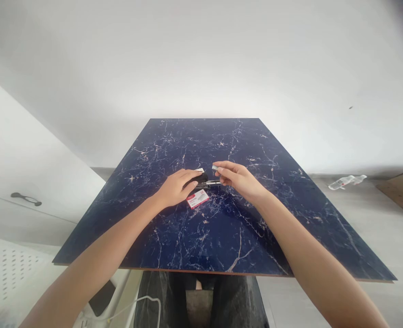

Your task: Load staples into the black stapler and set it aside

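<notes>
My left hand [177, 187] is closed over a black stapler [204, 179] lying on the table, its fingers covering much of it. The stapler's silver metal channel [213, 182] sticks out to the right, towards my right hand. Between the thumb and fingertips of my right hand [236, 178] is a small grey strip of staples [215, 167], held just above the channel. In front of the stapler lies a red and white staple box [198, 199]. Behind the left fingers a small white piece [200, 170] shows in part; what it is I cannot make out.
The dark blue marble-patterned table [201, 237] reaches back to a white wall. On the left stand a white cabinet with a dark handle [26, 199] and a white perforated surface [8, 269]. A clear plastic item [347, 182] and a cardboard box [401, 193] lie on the floor at right.
</notes>
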### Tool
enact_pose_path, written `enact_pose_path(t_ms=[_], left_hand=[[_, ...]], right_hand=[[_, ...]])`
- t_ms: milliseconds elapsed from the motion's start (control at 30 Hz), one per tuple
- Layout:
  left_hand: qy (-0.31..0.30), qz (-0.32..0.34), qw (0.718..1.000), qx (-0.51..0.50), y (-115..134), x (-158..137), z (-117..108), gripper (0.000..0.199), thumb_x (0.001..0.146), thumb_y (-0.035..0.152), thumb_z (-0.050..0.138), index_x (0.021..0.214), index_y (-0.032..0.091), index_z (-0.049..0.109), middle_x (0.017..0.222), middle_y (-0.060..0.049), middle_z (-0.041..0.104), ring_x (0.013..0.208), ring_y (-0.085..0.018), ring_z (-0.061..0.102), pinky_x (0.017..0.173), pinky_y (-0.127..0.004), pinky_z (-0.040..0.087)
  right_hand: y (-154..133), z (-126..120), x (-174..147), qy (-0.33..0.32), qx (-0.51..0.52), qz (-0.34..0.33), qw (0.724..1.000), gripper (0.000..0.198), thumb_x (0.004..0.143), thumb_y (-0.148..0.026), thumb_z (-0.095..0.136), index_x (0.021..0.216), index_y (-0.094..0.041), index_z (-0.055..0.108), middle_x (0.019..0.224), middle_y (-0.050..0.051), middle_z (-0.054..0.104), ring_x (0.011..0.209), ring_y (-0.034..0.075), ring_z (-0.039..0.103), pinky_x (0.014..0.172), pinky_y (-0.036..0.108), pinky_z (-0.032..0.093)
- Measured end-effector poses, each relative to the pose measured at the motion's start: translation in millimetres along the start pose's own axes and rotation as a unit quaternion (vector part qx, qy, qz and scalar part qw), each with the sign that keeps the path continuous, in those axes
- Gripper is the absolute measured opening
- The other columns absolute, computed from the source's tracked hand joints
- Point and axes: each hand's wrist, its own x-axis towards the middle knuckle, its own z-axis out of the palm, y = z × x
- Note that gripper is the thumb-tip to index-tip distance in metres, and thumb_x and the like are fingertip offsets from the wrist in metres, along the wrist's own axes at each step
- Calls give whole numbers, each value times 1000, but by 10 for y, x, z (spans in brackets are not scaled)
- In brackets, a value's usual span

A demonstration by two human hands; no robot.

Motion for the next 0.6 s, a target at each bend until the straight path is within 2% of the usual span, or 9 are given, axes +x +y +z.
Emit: enact_pose_path(t_ms=[133, 233, 433, 600], left_hand=[[-4, -2, 1000, -2, 7, 9, -1, 40, 106, 34, 43, 143, 24, 55, 136, -9, 65, 118, -25, 63, 98, -44, 54], [-6, -3, 1000, 4, 23, 13, -13, 40, 105, 33, 44, 142, 24, 55, 136, -9, 65, 119, -26, 63, 97, -44, 55], [0, -3, 1000, 7, 25, 8, -10, 38, 104, 31, 46, 140, 25, 57, 134, -8, 67, 117, -24, 64, 100, -44, 54], [2, 0, 1000, 6, 16, 9, -4, 38, 104, 30, 46, 141, 25, 57, 134, -8, 67, 118, -24, 64, 100, -43, 54]], right_hand=[[55, -17, 41, 13, -79, 3, 997, 28, 85, -39, 72, 107, -22, 74, 83, 1, 68, 72, 13, 58, 71, 30, 50], [74, -29, 63, 9, -66, 5, 998, 22, 85, -39, 70, 99, -22, 74, 76, 0, 66, 68, 13, 57, 69, 29, 50], [90, -42, 64, -6, 32, 40, 999, 28, 78, -36, 80, 101, -22, 74, 90, 3, 73, 78, 14, 65, 82, 31, 56], [74, -38, 47, -45, -1, 52, 998, 36, 76, -38, 84, 106, -20, 75, 87, 5, 75, 83, 18, 70, 88, 35, 57]])
